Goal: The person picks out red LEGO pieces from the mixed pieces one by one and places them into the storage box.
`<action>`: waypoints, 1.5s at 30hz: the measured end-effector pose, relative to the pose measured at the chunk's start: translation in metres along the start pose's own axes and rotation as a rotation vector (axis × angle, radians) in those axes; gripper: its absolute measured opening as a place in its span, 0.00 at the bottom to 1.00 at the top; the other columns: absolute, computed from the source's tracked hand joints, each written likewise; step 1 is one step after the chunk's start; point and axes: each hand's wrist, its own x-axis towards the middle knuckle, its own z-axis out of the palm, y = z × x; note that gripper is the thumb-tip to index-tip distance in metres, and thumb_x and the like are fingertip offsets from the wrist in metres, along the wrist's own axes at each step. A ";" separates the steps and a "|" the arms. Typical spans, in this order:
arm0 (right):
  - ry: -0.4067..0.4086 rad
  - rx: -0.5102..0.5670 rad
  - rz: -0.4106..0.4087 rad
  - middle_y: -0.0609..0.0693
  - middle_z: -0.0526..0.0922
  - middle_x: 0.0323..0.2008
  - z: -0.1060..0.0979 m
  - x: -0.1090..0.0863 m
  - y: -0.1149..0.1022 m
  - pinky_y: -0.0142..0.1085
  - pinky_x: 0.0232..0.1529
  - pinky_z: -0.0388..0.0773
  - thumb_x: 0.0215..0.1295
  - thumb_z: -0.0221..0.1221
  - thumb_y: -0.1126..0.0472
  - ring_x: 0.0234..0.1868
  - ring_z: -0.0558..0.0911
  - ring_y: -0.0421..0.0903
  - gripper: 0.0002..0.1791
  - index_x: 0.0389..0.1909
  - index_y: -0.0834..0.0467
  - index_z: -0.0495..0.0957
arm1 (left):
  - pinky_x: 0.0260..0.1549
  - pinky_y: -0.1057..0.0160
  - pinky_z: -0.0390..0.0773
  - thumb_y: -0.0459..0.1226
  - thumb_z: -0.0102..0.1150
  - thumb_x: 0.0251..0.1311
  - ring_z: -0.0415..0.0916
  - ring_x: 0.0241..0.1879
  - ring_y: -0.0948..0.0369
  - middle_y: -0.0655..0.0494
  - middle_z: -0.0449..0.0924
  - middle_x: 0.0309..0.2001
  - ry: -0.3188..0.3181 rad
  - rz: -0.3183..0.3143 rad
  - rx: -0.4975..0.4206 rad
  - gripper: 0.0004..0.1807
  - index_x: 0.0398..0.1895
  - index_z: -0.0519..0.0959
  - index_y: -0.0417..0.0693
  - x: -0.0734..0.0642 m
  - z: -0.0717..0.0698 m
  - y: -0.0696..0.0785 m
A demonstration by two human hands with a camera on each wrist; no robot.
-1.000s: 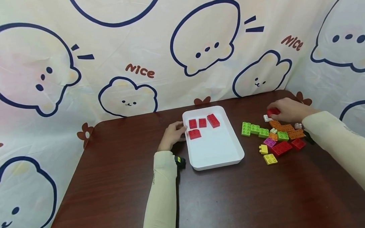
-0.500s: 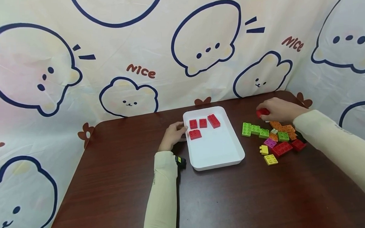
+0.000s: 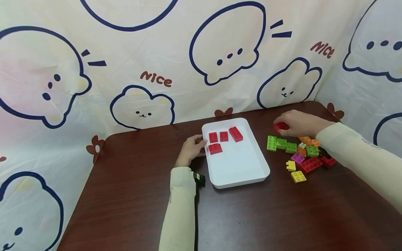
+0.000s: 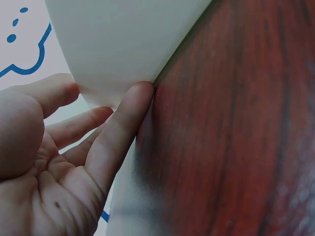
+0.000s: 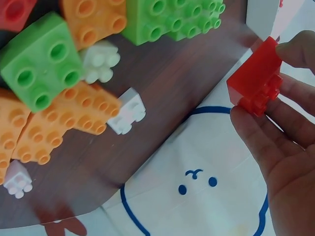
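Tray (image 3: 237,166) and loose bricks lie on the dark table (image 3: 130,202); inside the white tray we count four red bricks (image 3: 215,148), grouped toward its far end. We see the left hand (image 3: 189,151) resting against the tray's left side, fingers relaxed and touching the wall. The right hand (image 3: 298,123) pinches another red brick (image 3: 281,126) between thumb and fingers, lifted off the table, just beyond the green bricks (image 3: 290,147) and to the right of the tray. Nearer us sit two yellow bricks (image 3: 298,176) beside a purple one (image 3: 298,158)
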 end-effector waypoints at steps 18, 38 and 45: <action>-0.016 -0.007 -0.041 0.56 0.84 0.50 -0.003 0.013 -0.038 0.51 0.51 0.84 0.62 0.70 0.56 0.50 0.81 0.54 0.25 0.59 0.59 0.80 | 0.46 0.54 0.85 0.44 0.58 0.73 0.81 0.53 0.49 0.43 0.75 0.61 0.010 -0.011 0.007 0.29 0.73 0.67 0.43 -0.001 -0.001 0.001; 0.021 -0.015 -0.141 0.56 0.85 0.52 0.003 0.041 -0.078 0.47 0.50 0.85 0.60 0.72 0.55 0.50 0.83 0.53 0.27 0.59 0.59 0.82 | 0.47 0.54 0.85 0.44 0.58 0.73 0.81 0.52 0.49 0.44 0.76 0.61 0.011 -0.010 0.022 0.29 0.73 0.68 0.45 0.000 -0.001 0.000; -0.025 -0.016 -0.146 0.55 0.85 0.50 0.004 0.053 -0.094 0.42 0.48 0.85 0.63 0.70 0.54 0.47 0.82 0.50 0.26 0.60 0.58 0.82 | 0.47 0.54 0.85 0.44 0.58 0.73 0.81 0.52 0.49 0.43 0.76 0.61 0.006 -0.013 0.019 0.29 0.73 0.68 0.44 0.001 0.000 -0.001</action>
